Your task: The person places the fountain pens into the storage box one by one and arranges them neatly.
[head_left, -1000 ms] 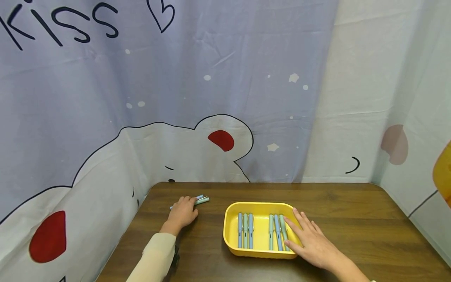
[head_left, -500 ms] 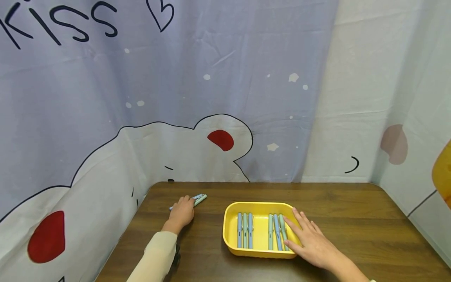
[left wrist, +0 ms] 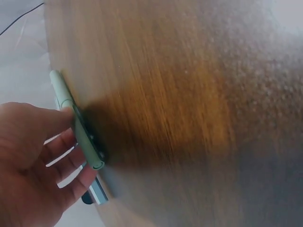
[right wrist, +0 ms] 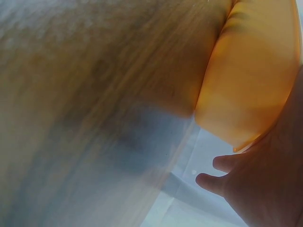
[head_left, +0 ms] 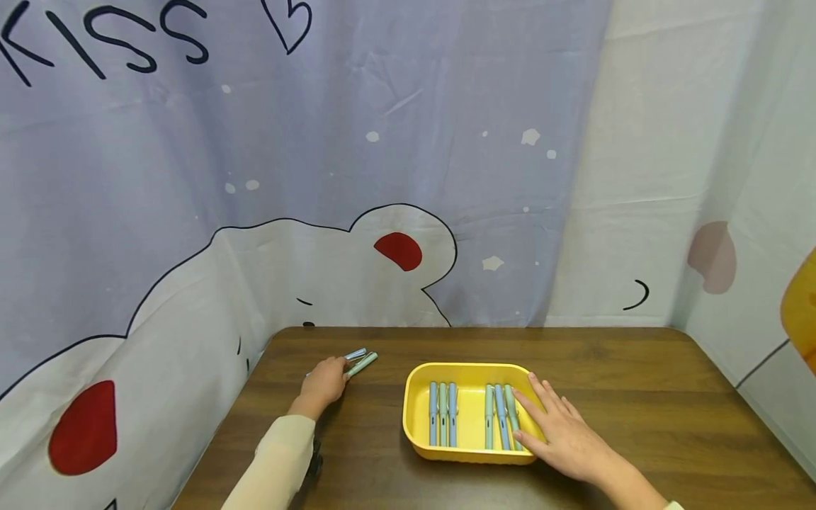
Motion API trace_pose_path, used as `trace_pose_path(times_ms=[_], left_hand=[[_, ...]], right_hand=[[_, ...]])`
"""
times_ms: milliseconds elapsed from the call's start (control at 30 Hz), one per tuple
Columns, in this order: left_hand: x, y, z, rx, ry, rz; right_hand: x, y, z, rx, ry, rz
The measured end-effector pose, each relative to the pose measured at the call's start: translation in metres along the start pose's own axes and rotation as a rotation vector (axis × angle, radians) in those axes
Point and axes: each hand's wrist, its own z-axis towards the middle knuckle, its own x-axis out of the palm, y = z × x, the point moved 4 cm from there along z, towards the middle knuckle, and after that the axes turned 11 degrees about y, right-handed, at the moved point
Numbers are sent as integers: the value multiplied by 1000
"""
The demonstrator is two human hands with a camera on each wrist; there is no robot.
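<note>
My left hand [head_left: 324, 384] is at the far left of the table, pinching a green pen [left wrist: 85, 137] between thumb and fingers. A blue pen [head_left: 355, 353] lies just behind the green one, partly covered by the hand. At centre right stands a yellow tray [head_left: 468, 367]. Three pens lie side by side on its left: blue, green [head_left: 443, 414], blue. Three more are on its right: green, blue [head_left: 501, 414] and a slightly slanted green one. My right hand [head_left: 567, 435], fingers spread, rests over the tray's right rim, thumb and index reaching over the inside.
The brown wooden table [head_left: 612, 375] extends to both sides of the tray. A printed cloth [head_left: 510, 212] hangs right behind its back edge and along the sides. Light sleeves cover both forearms, and a dark band shows under the left wrist.
The green pen in my left hand has turned a little, separating from the blue pen, and the left hand has shifted slightly. My right hand and the tray keep their place.
</note>
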Motion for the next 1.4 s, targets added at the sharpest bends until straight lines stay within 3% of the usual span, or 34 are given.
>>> trace_pose_path(times_ms=[333,667,1000,1200,1300,1400], left_hand=[[0,-1,1,4,17,75],[-8,-2,-5,-55,-39,-6],[-20,-8,-23,-95,-100,-182],[-24,-14,-27,-75,-63,-307],[-25,-18,-30,-56,-36,-390],[-22,-24,-33,-26,3,-586]], right_hand=[[1,0,0,-2,6,13],[-1,0,1,0,12,21],[0,0,0,-3,7,22],[0,0,0,-5,-5,10],[0,0,0,-4,-5,9],[0,0,0,-4,-3,13]])
